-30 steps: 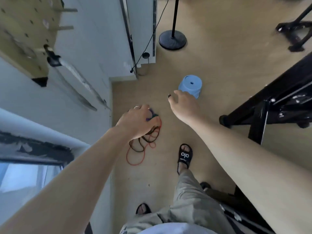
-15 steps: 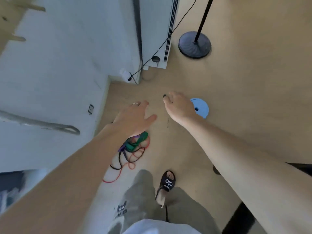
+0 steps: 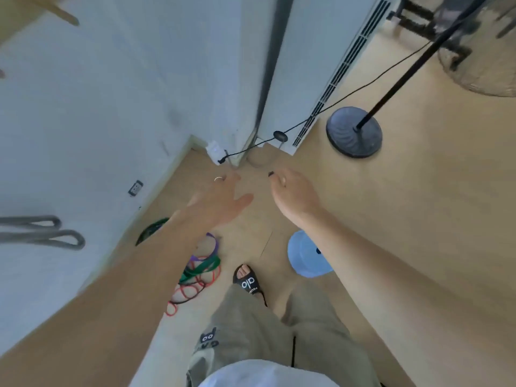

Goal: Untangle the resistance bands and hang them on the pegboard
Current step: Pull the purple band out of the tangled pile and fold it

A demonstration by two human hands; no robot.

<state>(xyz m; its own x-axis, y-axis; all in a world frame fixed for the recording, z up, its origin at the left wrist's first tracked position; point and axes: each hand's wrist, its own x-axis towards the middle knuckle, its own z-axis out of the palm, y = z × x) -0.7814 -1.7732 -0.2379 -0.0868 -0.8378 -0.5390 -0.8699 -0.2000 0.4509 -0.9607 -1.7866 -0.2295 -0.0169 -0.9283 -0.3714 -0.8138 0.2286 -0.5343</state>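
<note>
Hands first: your left hand (image 3: 223, 201) is spread open and holds nothing; your right hand (image 3: 293, 195) is loosely open, also empty. The tangled red, green, purple and black rubber resistance bands (image 3: 199, 272) lie on the tan floor (image 3: 418, 219) beneath your left forearm, beside the white wall (image 3: 97, 107).

A room in a home, used for exercise.
Pale wood floor (image 3: 418, 219) meets a white wall (image 3: 97, 107) bearing a socket (image 3: 135, 187) at 9 o'clock; a floor-standing air conditioner (image 3: 321, 65) stands at 12, a fan stand (image 3: 354, 132) at 1, and resistance bands (image 3: 199, 270) lie at centre.
</note>
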